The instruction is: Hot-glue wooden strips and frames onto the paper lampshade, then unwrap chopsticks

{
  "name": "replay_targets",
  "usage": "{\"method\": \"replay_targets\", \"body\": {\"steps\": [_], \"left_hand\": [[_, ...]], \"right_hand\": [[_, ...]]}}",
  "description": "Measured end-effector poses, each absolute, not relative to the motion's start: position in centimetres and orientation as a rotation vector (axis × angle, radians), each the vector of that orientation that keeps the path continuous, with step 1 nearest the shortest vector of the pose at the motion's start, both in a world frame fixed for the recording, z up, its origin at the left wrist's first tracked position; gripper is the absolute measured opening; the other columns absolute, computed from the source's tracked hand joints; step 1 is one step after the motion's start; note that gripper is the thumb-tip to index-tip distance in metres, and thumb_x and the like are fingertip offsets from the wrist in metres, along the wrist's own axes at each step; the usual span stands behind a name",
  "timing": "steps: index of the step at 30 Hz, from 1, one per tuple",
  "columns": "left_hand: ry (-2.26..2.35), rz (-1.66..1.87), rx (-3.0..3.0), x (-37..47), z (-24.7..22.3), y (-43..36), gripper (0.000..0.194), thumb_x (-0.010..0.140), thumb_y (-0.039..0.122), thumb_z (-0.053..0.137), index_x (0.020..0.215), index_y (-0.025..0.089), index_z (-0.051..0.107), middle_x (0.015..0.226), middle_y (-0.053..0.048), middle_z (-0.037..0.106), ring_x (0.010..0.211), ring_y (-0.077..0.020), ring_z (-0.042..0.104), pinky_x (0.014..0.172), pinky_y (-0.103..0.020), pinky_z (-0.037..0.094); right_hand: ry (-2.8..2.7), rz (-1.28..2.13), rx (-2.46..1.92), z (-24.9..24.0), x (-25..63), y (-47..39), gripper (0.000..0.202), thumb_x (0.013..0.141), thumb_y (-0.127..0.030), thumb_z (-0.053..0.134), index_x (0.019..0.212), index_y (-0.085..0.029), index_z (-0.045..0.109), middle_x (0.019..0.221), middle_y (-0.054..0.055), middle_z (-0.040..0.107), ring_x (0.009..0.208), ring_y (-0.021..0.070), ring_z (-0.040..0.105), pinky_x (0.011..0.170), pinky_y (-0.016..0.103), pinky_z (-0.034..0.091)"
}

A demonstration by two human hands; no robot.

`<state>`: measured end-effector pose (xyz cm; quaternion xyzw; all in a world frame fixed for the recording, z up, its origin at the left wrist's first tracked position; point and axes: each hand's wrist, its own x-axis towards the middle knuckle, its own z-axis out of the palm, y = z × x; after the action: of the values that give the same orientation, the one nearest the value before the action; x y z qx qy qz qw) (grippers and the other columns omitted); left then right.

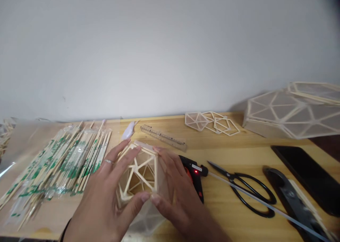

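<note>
Between my hands is a small stick-framed polyhedron, its thin wooden struts meeting at glued joints. Its facing side is an open pentagon frame with spokes, while pale translucent sheet covers other sides. My left hand, with a ring on one finger, wraps its left and upper edges. Around the right side curls my right hand. Both thumbs nearly meet at the lower edge. Just beyond my right hand lies a black glue gun with a red light lit and a long clear glue stick sticking out of it.
Wrapped chopsticks lie in a heap at left. Behind my hands are a clear ruler and flat stick frames. To the right are black scissors, black-handled pliers or cutters, a phone and a large covered stick structure by the wall.
</note>
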<state>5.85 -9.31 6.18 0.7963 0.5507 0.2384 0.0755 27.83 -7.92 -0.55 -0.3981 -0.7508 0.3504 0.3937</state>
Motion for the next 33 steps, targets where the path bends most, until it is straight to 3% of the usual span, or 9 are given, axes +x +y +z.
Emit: {"method": "replay_targets", "body": {"steps": [6,15,26,33], "left_hand": [[1.655,0.743,2.352,6.1,6.7,-8.6,0.083,0.088,0.054,0.076,0.161,0.031,0.043,0.154,-0.014,0.064,0.133,-0.0394,0.069,0.103,-0.054,0.065],[1.685,0.58,2.232,5.6,6.8,-8.9,0.079,0.088,0.049,0.077,0.16,0.043,0.045,0.168,-0.004,0.05,0.148,-0.0348,0.057,0.115,-0.052,0.057],[1.6,0.587,2.286,5.2,7.1,-8.2,0.086,0.084,0.044,0.082,0.162,0.043,0.045,0.165,-0.003,0.055,0.143,-0.0343,0.062,0.109,-0.043,0.061],[1.588,0.599,2.287,5.0,6.8,-8.2,0.087,0.083,0.047,0.082,0.162,0.044,0.044,0.162,-0.002,0.058,0.141,-0.0326,0.064,0.101,-0.037,0.065]], "right_hand": [[-1.935,0.837,-1.007,-1.2,27.8,-7.8,0.079,0.103,-0.062,0.054,0.167,-0.024,0.026,0.166,0.015,0.043,0.156,0.0362,0.038,0.128,0.056,0.032],[-1.94,0.718,-0.994,-2.6,27.5,-7.6,0.086,0.1,-0.071,0.051,0.166,-0.022,0.027,0.162,0.016,0.048,0.152,0.0383,0.044,0.124,0.055,0.039],[-1.975,0.597,-0.975,-4.9,27.5,-7.1,0.106,0.088,-0.08,0.062,0.168,-0.02,0.026,0.158,0.018,0.054,0.146,0.0426,0.052,0.119,0.055,0.046],[-1.924,0.622,-0.944,-4.8,27.4,-7.0,0.099,0.091,-0.079,0.06,0.165,-0.02,0.032,0.155,0.018,0.057,0.144,0.0396,0.056,0.119,0.051,0.048]]}}
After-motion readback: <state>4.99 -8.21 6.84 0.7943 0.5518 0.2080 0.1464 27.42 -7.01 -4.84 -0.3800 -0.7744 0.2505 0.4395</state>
